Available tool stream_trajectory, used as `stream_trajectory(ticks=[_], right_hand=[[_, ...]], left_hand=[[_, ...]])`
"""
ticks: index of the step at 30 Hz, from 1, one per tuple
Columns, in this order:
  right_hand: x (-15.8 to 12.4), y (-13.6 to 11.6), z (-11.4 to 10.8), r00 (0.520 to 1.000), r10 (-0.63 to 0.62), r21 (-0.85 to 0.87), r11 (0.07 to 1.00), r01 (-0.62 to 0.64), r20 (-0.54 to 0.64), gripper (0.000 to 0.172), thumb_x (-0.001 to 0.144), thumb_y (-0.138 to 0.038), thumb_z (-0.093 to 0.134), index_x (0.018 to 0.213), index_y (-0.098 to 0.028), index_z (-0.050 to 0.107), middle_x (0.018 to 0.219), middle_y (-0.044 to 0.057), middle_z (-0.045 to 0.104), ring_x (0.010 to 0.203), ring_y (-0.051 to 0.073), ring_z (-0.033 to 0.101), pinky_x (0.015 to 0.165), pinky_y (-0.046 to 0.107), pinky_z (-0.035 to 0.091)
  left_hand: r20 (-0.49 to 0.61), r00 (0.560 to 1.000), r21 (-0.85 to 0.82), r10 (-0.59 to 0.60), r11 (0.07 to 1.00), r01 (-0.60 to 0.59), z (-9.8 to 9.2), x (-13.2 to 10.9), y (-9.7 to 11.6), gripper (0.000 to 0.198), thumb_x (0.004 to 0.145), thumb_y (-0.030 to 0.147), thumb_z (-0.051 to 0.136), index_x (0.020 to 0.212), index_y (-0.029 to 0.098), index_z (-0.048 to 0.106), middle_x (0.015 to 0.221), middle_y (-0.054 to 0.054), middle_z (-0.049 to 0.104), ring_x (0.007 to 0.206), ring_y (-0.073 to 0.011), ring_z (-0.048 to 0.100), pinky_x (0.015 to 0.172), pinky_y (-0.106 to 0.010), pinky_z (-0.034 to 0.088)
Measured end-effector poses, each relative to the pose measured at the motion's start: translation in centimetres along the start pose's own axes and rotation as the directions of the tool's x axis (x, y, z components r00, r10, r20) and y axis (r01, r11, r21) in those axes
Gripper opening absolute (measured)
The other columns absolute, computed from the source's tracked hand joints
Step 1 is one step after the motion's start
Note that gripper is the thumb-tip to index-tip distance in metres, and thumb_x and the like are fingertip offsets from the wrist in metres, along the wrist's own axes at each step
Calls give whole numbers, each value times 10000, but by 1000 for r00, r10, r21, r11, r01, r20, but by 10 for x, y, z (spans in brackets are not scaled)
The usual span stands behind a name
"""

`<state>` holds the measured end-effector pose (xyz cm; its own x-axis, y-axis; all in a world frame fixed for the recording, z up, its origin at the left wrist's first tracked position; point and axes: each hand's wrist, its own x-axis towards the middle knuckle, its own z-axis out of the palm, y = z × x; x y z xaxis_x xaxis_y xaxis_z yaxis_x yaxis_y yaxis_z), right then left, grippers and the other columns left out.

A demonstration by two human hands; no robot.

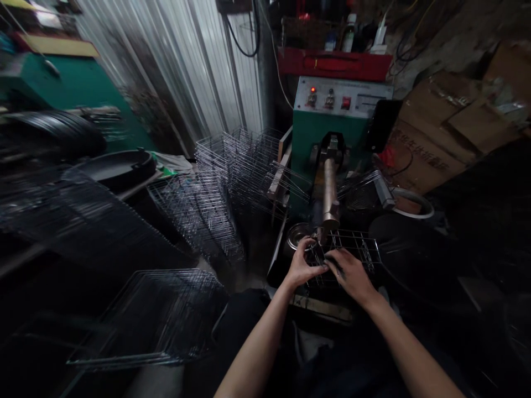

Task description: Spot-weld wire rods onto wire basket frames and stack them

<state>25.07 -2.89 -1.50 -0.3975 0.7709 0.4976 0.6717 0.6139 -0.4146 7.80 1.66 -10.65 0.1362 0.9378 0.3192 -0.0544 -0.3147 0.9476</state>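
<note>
A small wire rack (360, 247) lies under the brass-coloured arm (329, 190) of a green welding machine (332, 130). My left hand (302, 265) grips the rack's near left corner, fingers curled round the wires just below the arm's tip. On the right, my right hand (350, 275) rests on the rack's near edge with fingers bent over the wires. A round metal bowl (296, 235) sits just left of my left hand.
Stacks of finished wire racks (232, 182) lean left of the machine, and another pile (161, 315) lies at lower left. Cardboard boxes (443, 127) sit at right. A corrugated metal wall (186, 66) stands behind. Another green machine (70, 88) is far left.
</note>
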Motion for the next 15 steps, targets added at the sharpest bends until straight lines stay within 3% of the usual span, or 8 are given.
stream_trajectory(ticks=[7, 11, 15], right_hand=[[5, 0, 0, 1000, 18, 40, 999, -17, -18, 111, 971, -192, 545, 1039, -247, 613, 965, 59, 693, 917, 234, 670, 819, 376, 550], [4, 0, 0, 998, 20, 31, 999, -18, -61, 120, 963, -235, 581, 1080, -229, 610, 1007, 71, 682, 945, 242, 657, 840, 384, 542], [10, 6, -1, 996, 50, -65, 996, -55, -79, 89, 959, -282, 587, 976, -208, 632, 990, 96, 639, 952, 270, 610, 843, 419, 526]], left_hand=[[4, 996, -2, 92, 996, -92, -2, 1, 8, 763, 591, 317, 909, 1247, 249, 526, 1402, -108, 479, 1305, -318, 507, 1081, -498, 450], [-23, 998, 66, 61, 996, -59, -4, -2, 13, 748, 618, 300, 897, 1262, 244, 521, 1381, -112, 500, 1260, -305, 539, 1059, -473, 467], [-30, 999, 110, 45, 993, -42, -12, 9, 15, 766, 584, 311, 920, 1242, 233, 536, 1349, -105, 528, 1248, -310, 541, 1088, -486, 436]])
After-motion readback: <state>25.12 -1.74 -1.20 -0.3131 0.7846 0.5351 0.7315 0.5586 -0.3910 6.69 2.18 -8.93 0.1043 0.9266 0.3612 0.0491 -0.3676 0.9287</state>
